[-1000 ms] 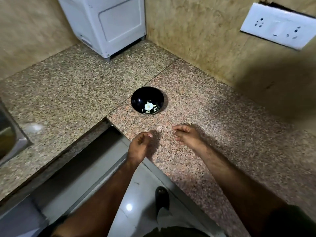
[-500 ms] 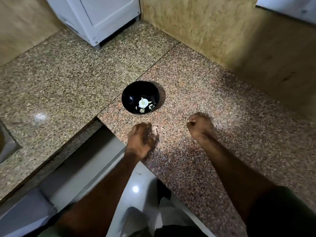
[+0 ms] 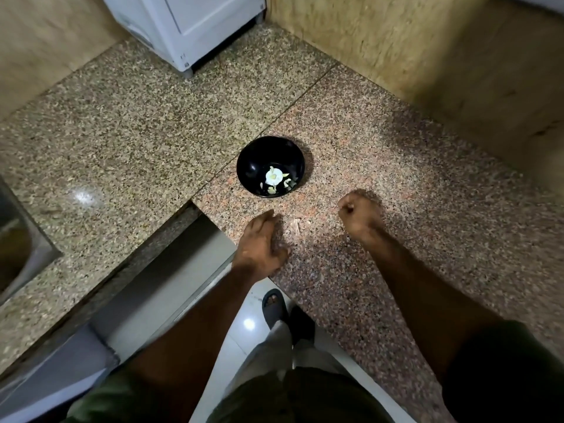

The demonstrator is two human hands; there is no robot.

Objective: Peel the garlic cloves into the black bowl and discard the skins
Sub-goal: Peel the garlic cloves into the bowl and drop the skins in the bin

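Garlic skins (image 3: pixel 297 226) on counter between relaxed left hand (image 3: pixel 262 245), fisted right hand (image 3: pixel 360 213); orientation unclear.

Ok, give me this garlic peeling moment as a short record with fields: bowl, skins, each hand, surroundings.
bowl: black bowl on the granite counter, holding pale garlic pieces
skins: small pale pile on the counter between the hands
left hand: fingers relaxed, over the counter edge, holding nothing visible
right hand: fist curled; contents cannot be seen
surroundings: white appliance behind, sink at left

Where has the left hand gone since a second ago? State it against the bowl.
Yes: the left hand has drawn back from the bowl, toward the counter's front edge.
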